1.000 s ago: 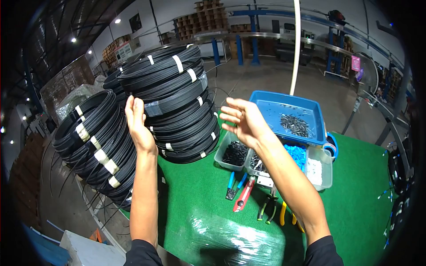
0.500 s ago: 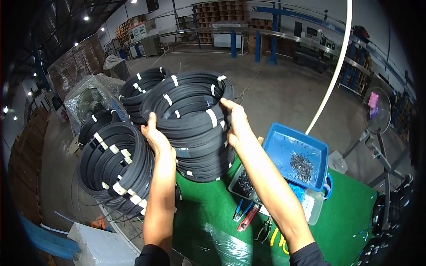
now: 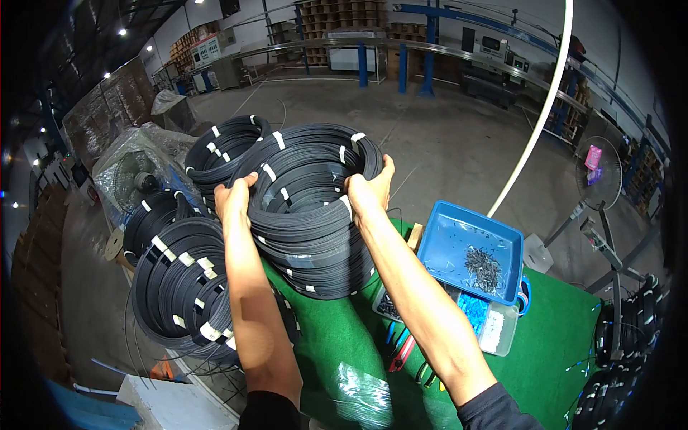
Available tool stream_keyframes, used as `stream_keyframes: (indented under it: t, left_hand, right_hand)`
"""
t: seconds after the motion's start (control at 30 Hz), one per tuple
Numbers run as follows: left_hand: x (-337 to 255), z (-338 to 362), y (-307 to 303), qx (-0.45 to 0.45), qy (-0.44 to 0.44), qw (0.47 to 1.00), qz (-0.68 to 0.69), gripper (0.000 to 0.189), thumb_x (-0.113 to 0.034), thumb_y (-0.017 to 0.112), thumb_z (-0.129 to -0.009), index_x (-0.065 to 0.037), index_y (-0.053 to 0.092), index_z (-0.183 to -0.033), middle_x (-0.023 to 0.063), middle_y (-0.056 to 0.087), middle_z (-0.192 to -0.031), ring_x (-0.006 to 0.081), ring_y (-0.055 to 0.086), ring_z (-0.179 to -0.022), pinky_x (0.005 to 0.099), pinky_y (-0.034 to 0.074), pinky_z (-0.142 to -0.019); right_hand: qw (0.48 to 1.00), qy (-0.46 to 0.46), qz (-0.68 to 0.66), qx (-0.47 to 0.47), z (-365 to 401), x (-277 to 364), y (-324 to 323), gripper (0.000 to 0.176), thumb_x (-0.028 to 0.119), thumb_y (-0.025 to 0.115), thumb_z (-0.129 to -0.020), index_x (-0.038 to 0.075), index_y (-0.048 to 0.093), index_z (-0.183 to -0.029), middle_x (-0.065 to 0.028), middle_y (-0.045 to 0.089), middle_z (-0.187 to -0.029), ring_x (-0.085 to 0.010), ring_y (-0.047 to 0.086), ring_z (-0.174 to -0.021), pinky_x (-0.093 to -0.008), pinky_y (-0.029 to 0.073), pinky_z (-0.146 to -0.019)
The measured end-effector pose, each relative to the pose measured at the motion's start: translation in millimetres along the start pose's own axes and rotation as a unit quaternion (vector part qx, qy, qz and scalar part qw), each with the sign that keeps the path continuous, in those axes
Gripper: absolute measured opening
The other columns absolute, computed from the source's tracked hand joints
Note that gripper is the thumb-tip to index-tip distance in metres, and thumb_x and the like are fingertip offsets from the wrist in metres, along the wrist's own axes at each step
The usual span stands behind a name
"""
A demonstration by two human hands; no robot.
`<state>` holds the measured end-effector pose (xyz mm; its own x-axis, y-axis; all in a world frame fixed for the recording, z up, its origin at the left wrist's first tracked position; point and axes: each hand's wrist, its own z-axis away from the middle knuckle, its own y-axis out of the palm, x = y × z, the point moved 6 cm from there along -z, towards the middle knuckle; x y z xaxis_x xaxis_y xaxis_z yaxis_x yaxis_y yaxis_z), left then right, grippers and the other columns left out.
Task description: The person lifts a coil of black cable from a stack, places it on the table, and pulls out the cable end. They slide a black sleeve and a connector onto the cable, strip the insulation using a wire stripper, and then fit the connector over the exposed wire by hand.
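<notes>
A tall stack of black cable coils (image 3: 308, 266) stands on the green mat, its coils bound with white tape. My left hand (image 3: 235, 202) is at the left side of the top coil (image 3: 304, 219), thumb up over the rim and fingers on its outer side, partly hidden. Across from it, my right hand (image 3: 371, 192) grips the right side of the same coil, with the thumb outside and the fingers curled over the inner edge. The top coil lies about level on the coils below.
More coils (image 3: 175, 287) stand in piles at the left, with another pile (image 3: 226, 147) behind. A blue tray (image 3: 448, 240) of small dark pieces sits right of the stack, above clear containers (image 3: 507, 344). A red-handled tool (image 3: 403, 355) lies in front. A pale pole (image 3: 534, 143) rises behind.
My hands have shifted round the top coil, the left one to the left and upward, the right one over the inner edge. The coil sits more evenly on the stack. The view has turned slightly.
</notes>
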<state>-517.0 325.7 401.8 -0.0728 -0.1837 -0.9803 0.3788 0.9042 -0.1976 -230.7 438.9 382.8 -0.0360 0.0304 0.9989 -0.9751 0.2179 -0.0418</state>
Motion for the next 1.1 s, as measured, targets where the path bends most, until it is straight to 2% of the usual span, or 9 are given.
stream_keyframes:
  t: [0.1,0.27,0.63,0.73,0.77,0.83,0.9,0.93,1.1]
  left_hand:
    - [-29.3,-7.7,2.2,0.071,0.026,0.971,-0.226,0.076,-0.034,0.084,-0.067,0.011,0.060,-0.124,0.0295,0.059,-0.129,0.0377,0.056,-0.126,0.0417,0.040,-0.108]
    - [-25.0,-58.0,30.9,0.163,0.026,0.916,-0.365,0.079,-0.034,0.090,-0.065,0.012,0.061,-0.122,0.0273,0.061,-0.129,0.0331,0.058,-0.125,0.0396,0.044,-0.106]
    - [-79.6,-47.2,35.6,0.088,0.143,0.856,-0.489,0.052,-0.006,0.082,-0.063,0.002,0.069,-0.113,0.0201,0.066,-0.123,0.0329,0.064,-0.116,0.0387,0.053,-0.095]
    - [-91.6,-49.6,32.0,0.161,0.095,0.897,-0.401,0.045,-0.004,0.074,-0.057,0.007,0.069,-0.100,0.0236,0.069,-0.099,0.0368,0.066,-0.089,0.0459,0.054,-0.078]
    - [-89.2,-77.0,33.4,0.172,0.173,0.918,-0.312,0.031,-0.006,0.069,-0.058,0.005,0.069,-0.087,0.0202,0.067,-0.084,0.0336,0.064,-0.069,0.0425,0.052,-0.064]
    - [-102.5,-18.5,13.8,0.307,0.074,0.940,-0.133,0.014,-0.013,0.063,-0.065,-0.004,0.066,-0.075,0.0106,0.065,-0.069,0.0237,0.059,-0.052,0.0345,0.048,-0.049]
    - [-114.3,46.6,-2.5,0.324,0.038,0.944,-0.042,0.012,-0.017,0.064,-0.067,-0.006,0.066,-0.070,0.0077,0.063,-0.065,0.0212,0.059,-0.051,0.0323,0.049,-0.052]
    - [-118.1,77.9,-11.9,0.340,0.039,0.940,-0.004,0.013,-0.018,0.065,-0.069,-0.006,0.065,-0.073,0.0063,0.062,-0.064,0.0193,0.058,-0.049,0.0328,0.050,-0.049]
    - [-77.0,205.7,-14.6,0.395,-0.009,0.877,0.273,0.029,-0.029,0.063,-0.090,-0.001,0.065,-0.096,0.0136,0.068,-0.079,0.0245,0.068,-0.064,0.0334,0.060,-0.061]
  right_hand:
    - [0.999,-0.016,-0.013,0.029,-1.6,0.2,1.0,0.091,0.008,0.069,-0.065,0.015,0.036,-0.148,-0.0206,0.056,-0.132,-0.0350,0.052,-0.127,-0.0434,0.038,-0.109]
    - [0.998,-0.044,-0.036,0.035,1.2,4.5,-3.7,0.090,0.007,0.071,-0.064,0.014,0.039,-0.147,-0.0201,0.056,-0.133,-0.0358,0.053,-0.127,-0.0428,0.038,-0.110]
    - [0.995,-0.063,-0.070,-0.029,-5.5,12.1,-11.2,0.077,0.000,0.064,-0.064,0.003,0.051,-0.140,-0.0231,0.059,-0.132,-0.0350,0.057,-0.124,-0.0371,0.041,-0.108]
    - [0.988,-0.048,-0.150,0.000,-5.2,17.7,-32.7,0.082,0.000,0.067,-0.058,0.003,0.052,-0.139,-0.0218,0.064,-0.126,-0.0323,0.059,-0.121,-0.0346,0.042,-0.105]
    - [0.982,-0.084,-0.171,0.008,-17.0,12.4,-36.5,0.083,-0.002,0.066,-0.058,0.001,0.051,-0.140,-0.0189,0.066,-0.118,-0.0286,0.067,-0.102,-0.0340,0.051,-0.091]
    - [0.962,-0.070,-0.250,0.087,-5.4,30.4,-68.2,0.084,-0.008,0.064,-0.058,-0.002,0.049,-0.140,-0.0153,0.066,-0.106,-0.0198,0.065,-0.074,-0.0313,0.052,-0.066]
    - [0.935,-0.099,-0.327,0.100,14.4,53.2,-108.5,0.083,-0.017,0.057,-0.061,0.000,0.048,-0.142,-0.0064,0.055,-0.074,-0.0110,0.047,-0.049,-0.0273,0.036,-0.044]
    - [0.930,-0.120,-0.326,0.119,16.3,55.9,-129.8,0.082,-0.017,0.059,-0.059,-0.006,0.045,-0.139,-0.0109,0.062,-0.097,-0.0106,0.054,-0.060,-0.0246,0.041,-0.049]
    - [0.900,-0.230,-0.326,0.173,48.4,56.0,-250.2,0.079,-0.019,0.060,-0.060,-0.003,0.048,-0.137,-0.0078,0.059,-0.104,-0.0091,0.052,-0.069,-0.0232,0.043,-0.052]
